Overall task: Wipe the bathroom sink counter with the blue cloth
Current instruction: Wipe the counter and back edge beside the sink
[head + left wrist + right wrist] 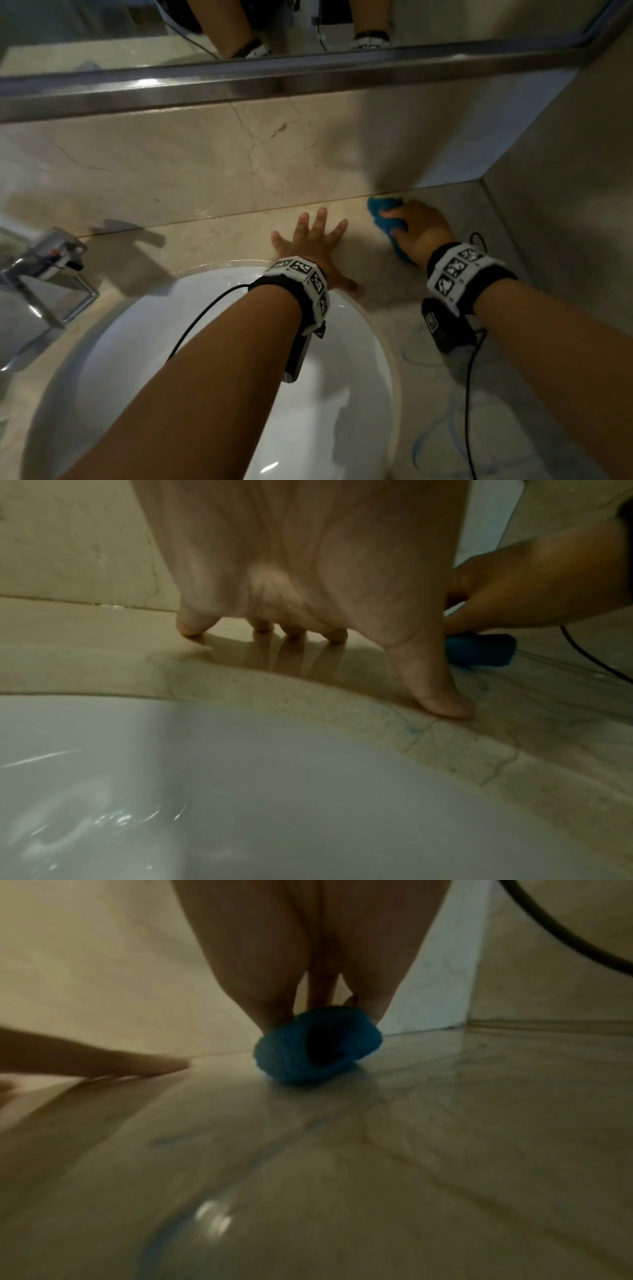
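Item: blue cloth (388,222), bunched into a wad, pressed on the marble table (219,240) at the far right corner, close to the back wall seam and near the side wall. Clamped in the right hand (419,229), fingers curled over the top, thumb side toward the sink.

Item: left hand (310,240), holding nothing, fingers spread and straight, tips (192,627) planted on the table between the sink (219,377) rim and the back wall; thumb down just beside the rim. Hands near each other but not touching.

Item: faucet (44,270), chrome, far left, well apart from both hands. Mirror frame (308,82) above the backsplash.

Item: black cable (469,394) from the right wrist unit, trailing over the table behind the cloth.

Condition of surface: glossy, with faint bluish streaks near the front right; wet or not, cannot tell.

Risks, as judged:
- Wadded cloth gives small contact; strips likely missed, corner seam especially.
- Cable dragging through the wiped stretch, leaving marks or snagging.
- Braced left palm sliding on slick marble toward the basin.
- Area under the left hand skipped unless lifted.
- Faucet side apparently not yet reached.
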The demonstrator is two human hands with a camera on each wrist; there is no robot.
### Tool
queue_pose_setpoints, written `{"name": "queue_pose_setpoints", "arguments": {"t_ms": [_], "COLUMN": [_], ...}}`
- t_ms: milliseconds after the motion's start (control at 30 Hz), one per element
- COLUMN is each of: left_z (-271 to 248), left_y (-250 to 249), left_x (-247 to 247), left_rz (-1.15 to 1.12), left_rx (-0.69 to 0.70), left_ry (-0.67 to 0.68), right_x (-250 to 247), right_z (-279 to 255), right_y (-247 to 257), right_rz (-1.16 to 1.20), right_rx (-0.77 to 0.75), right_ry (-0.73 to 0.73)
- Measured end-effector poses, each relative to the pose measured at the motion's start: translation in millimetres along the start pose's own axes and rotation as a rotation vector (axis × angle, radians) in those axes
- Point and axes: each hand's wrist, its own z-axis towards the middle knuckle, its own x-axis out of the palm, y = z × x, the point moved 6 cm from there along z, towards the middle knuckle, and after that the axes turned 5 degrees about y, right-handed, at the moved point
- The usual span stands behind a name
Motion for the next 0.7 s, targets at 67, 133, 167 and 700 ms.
{"name": "queue_pose_setpoints", "arguments": {"t_ms": [67, 133, 167, 700], "left_z": [1, 2, 2, 1], "left_y": [1, 1, 1, 1], "left_x": [1, 1, 1, 0], "left_rz": [0.001, -0.001, -0.003, 0.004], "left_rx": [0.002, 0.003, 0.002, -0.003], "left_ry": [-0.001, 0.002, 0.002, 0.013], "right_x": [-6, -4, 0, -2], "right_z": [10, 5, -2, 4], "right_y": [-10, -9, -3, -15], "right_rz": [0.009, -0.01, 0.012, -0.125], "right_rx": [0.076, 0.071, 0.048, 0.072], "right_ry": [-0.029, -0.048, -0.058, 0.008]}}
